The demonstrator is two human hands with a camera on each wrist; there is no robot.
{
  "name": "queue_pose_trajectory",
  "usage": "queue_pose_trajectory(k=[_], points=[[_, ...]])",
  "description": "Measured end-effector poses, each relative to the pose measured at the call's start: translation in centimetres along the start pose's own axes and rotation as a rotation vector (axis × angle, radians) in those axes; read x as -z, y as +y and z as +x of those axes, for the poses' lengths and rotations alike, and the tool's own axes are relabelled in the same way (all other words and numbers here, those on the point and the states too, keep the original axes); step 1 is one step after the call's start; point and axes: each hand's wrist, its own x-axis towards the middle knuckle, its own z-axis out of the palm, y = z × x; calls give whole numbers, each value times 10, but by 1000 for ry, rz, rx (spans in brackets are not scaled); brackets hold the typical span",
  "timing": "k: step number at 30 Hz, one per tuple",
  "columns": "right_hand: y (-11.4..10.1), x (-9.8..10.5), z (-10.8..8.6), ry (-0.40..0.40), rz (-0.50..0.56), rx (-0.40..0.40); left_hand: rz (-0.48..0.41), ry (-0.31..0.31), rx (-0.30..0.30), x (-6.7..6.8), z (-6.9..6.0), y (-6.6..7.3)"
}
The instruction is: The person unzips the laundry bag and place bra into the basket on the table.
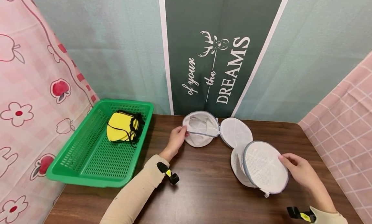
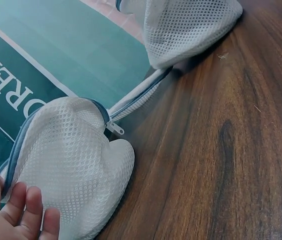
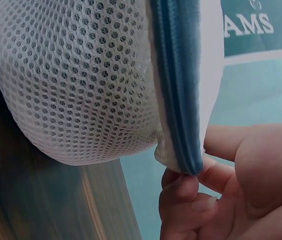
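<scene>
My left hand (image 1: 176, 138) pinches the left rim of a white mesh laundry bag (image 1: 199, 140) with grey-blue zip edging. That bag lies unzipped, its mouth partly folded, and its round lid (image 1: 236, 133) is spread to the right. In the left wrist view the zip pull (image 2: 115, 128) hangs at the bag's edge. With thumb and fingers, my right hand (image 1: 300, 169) grips the right rim of a second mesh laundry bag (image 1: 265, 167). This one is tilted, its round face upward, and it overlaps the first bag's lid. Its blue zip band (image 3: 178, 85) shows close in the right wrist view.
To the left stands a green plastic basket (image 1: 130, 182) with slotted walls. Inside it lie yellow cup-shaped pieces (image 1: 119, 127) with black straps. The brown wooden table (image 1: 203, 191) meets a printed curtain (image 1: 130, 56) at the back, and pink cloths hang at both sides.
</scene>
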Motion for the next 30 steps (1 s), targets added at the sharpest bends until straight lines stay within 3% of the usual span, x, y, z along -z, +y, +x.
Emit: queue_pose_trajectory(k=[8,30], points=[[-24,-17,-1,-63,57,24,-9,-2,-6,-1,-1,1],[-74,-57,-2,-116,138,45,-12,-29,-17,-1,-6,-2]])
